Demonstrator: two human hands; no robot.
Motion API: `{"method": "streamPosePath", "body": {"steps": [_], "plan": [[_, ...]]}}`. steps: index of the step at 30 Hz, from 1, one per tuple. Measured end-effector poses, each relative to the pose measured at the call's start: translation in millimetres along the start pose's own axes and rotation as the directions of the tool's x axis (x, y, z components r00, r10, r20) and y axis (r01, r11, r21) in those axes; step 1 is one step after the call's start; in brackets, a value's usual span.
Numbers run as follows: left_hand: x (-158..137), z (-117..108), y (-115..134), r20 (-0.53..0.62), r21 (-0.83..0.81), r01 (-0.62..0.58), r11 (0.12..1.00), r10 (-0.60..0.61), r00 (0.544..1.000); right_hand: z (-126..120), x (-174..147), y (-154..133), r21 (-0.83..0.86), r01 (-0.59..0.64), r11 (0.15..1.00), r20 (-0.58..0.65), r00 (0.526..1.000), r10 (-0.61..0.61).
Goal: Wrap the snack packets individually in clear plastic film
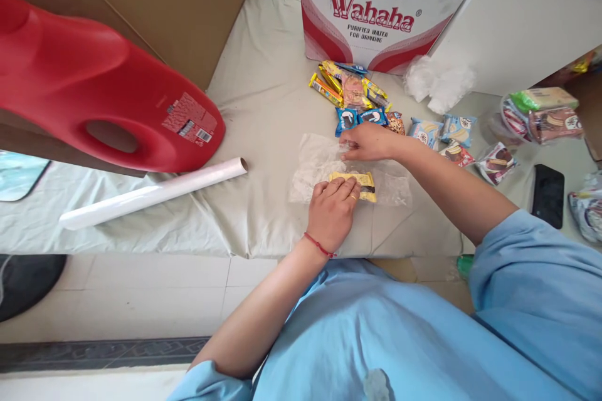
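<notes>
Fingers of the left hand — nearly straight, close together, laid across the yellow packet. Thumb hidden; whether they grip or only press cannot be told.

Fingers of the right hand — bent, slightly parted, at the upper edge of the clear bag. Whether they pinch the film cannot be told.

Yellow packet: one, lying flat on or inside the clear bag (which, unclear), near the front of the worktop. Handling note: the step looks to be setting packet and bag to one another; light, even pressure should suit, the contents being possibly brittle.

Clear bag: one, thin, wrinkled, spread out. Handling note: such film likely clings and slips; best to part the layers at the mouth and keep the packet square to it.

Blue packets: two, just beyond the right fingers; knuckles best kept off them.

White tube: one, well to the left, out of the way.
</notes>
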State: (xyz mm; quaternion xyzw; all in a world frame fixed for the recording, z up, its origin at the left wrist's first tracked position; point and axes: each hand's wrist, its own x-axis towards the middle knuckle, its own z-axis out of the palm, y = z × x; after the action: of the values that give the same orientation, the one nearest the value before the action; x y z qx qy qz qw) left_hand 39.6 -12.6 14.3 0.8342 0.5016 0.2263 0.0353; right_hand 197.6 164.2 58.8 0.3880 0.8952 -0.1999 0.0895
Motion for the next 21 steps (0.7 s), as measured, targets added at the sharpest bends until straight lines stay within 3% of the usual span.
{"method": "streamPosePath", "body": {"steps": [3,7,11,15,18,21], "plan": [[0,-1,0,0.008,0.012,0.003,1.0,-0.003,1.0,3,-4,13,0.075,0.153,0.985,-0.058,0.987,-0.149],[0,-3,0,0.025,0.019,0.002,1.0,-0.002,1.0,1,-21,6,0.125,0.342,0.931,-0.219,0.925,-0.31],[-1,-3,-1,0.032,-0.006,0.008,1.0,-0.008,0.999,2,-55,-24,-0.016,0.216,0.976,-0.198,0.956,-0.214],[-5,-1,-2,0.001,-0.034,0.022,0.999,-0.022,1.0,26,-88,-54,-0.052,0.101,0.994,-0.235,0.966,-0.11],[-10,6,-5,-0.034,-0.053,0.035,0.998,-0.037,0.999,58,-102,-63,0.06,0.139,0.989,-0.354,0.929,-0.109],[-18,17,-8,-0.113,-0.097,0.007,0.995,-0.018,0.993,87,-108,-66,0.199,0.217,0.956,-0.503,0.859,-0.09]]}}
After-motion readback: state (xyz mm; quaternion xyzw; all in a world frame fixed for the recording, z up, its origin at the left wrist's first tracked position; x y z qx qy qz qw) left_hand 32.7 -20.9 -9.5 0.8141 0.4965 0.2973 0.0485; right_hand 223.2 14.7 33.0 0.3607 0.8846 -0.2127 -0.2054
